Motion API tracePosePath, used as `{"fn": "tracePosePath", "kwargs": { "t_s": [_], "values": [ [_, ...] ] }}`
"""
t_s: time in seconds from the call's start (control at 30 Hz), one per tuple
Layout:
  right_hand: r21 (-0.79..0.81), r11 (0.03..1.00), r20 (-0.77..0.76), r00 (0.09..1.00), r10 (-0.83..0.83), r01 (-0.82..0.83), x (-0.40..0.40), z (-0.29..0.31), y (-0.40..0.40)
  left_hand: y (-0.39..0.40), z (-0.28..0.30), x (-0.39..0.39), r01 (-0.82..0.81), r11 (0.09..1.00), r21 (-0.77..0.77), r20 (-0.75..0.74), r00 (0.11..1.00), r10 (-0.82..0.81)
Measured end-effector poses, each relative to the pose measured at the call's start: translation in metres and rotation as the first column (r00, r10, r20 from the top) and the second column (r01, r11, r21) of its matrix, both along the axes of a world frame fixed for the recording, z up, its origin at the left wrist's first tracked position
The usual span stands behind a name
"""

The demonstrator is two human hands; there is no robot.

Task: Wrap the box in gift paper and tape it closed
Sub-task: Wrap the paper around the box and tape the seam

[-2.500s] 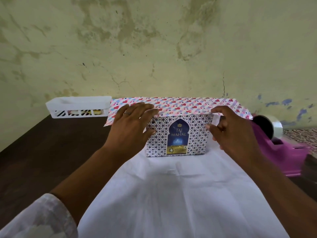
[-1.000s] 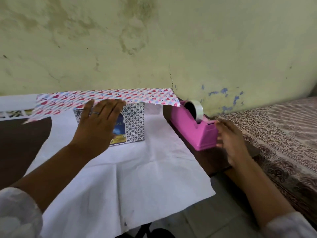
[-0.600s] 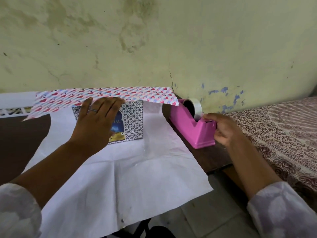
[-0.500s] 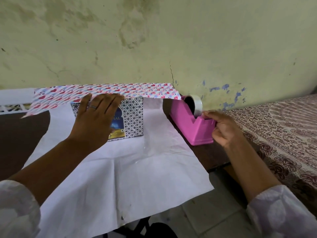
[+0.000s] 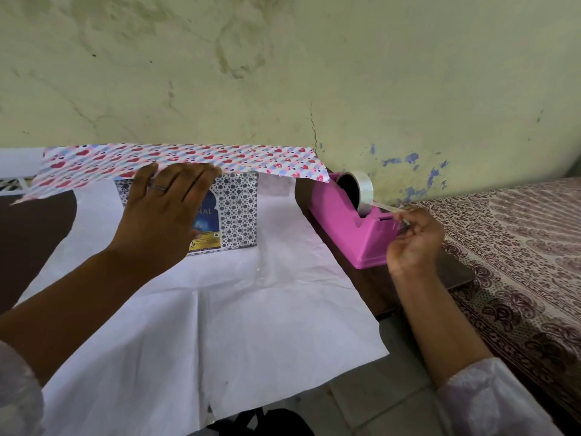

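Your left hand (image 5: 163,215) lies flat, fingers straight, pressing the paper (image 5: 176,158) down over the top front edge of the box (image 5: 239,212); the box stands on the white underside of the sheet, on the table (image 5: 34,234), near the wall. Your right hand (image 5: 415,240) pinches the free end of the tape (image 5: 385,206) between thumb and fingertips, just beside the pink dispenser (image 5: 349,228). Judgement: paper is thin, light, creases easily and will likely spring back if released; keep the flat palm on it. Tape is limp and sticky; hold only its tip, pull taut, tear against the cutter. The box looks stiff card, probably light; it may slide under sideways pressure.
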State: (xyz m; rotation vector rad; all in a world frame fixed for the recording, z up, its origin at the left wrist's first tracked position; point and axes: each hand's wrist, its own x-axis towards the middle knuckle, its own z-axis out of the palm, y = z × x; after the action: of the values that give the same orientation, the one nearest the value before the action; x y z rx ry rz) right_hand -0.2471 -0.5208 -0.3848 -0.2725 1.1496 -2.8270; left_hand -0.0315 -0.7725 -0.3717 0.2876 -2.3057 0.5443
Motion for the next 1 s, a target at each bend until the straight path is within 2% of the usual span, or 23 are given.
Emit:
{"fn": "tracePosePath", "kwargs": {
  "t_s": [0.1,0.2,0.37,0.43,0.5,0.53,0.57,0.63,0.7,0.73,0.8,0.9,1.0],
  "values": [
    [0.061,0.995,-0.030,0.997,-0.075,0.076,0.004,-0.008,-0.003,0.001,0.000,-0.001,-0.001,1.000,0.008,0.007,1.000,0.001],
    [0.140,0.987,0.003,0.996,-0.086,0.084,0.003,-0.017,0.003,0.000,0.000,-0.001,0.002,1.000,0.014,0.012,1.000,-0.002],
    [0.451,0.888,-0.124,0.991,-0.040,0.093,0.003,-0.026,0.017,0.000,0.000,-0.001,0.002,1.000,0.008,0.013,1.000,-0.002],
    [0.605,0.767,-0.277,0.960,-0.049,0.214,0.005,-0.025,0.021,0.000,0.001,-0.001,-0.001,1.000,0.002,0.012,1.000,0.001],
    [0.725,0.523,-0.490,0.869,-0.066,0.448,0.007,-0.022,0.021,0.000,0.001,0.000,-0.002,1.000,-0.005,0.010,1.000,0.002],
    [0.730,0.408,-0.575,0.816,-0.068,0.548,0.009,-0.020,0.020,0.000,0.000,0.000,-0.003,1.000,-0.008,0.011,1.000,0.003],
    [0.711,0.333,-0.636,0.769,-0.069,0.619,0.012,-0.018,0.017,0.000,0.000,0.001,-0.004,1.000,-0.011,0.013,1.000,0.004],
    [0.681,0.226,-0.704,0.708,-0.059,0.696,0.018,-0.014,0.015,0.001,0.001,0.001,-0.002,1.000,-0.014,0.017,1.000,0.002],
    [0.705,0.135,-0.695,0.716,-0.068,0.696,0.017,-0.022,0.020,0.001,0.002,0.002,-0.006,1.000,-0.014,0.025,1.000,0.006],
    [0.726,0.125,-0.669,0.736,-0.100,0.677,0.015,-0.029,0.027,0.001,0.001,0.002,-0.010,1.000,-0.008,0.032,0.999,0.010],
    [0.724,0.188,-0.641,0.748,-0.170,0.663,0.018,-0.031,0.042,0.001,0.002,0.002,-0.015,1.000,-0.003,0.034,0.999,0.015],
    [0.704,0.358,-0.604,0.782,-0.152,0.613,0.035,-0.012,0.051,0.003,0.001,0.001,-0.027,1.000,-0.008,0.049,0.998,0.028],
    [0.665,0.571,-0.582,0.813,-0.006,0.481,0.061,0.012,0.035,0.002,0.000,0.002,-0.043,0.999,-0.013,0.070,0.997,0.044]
  ]
}}
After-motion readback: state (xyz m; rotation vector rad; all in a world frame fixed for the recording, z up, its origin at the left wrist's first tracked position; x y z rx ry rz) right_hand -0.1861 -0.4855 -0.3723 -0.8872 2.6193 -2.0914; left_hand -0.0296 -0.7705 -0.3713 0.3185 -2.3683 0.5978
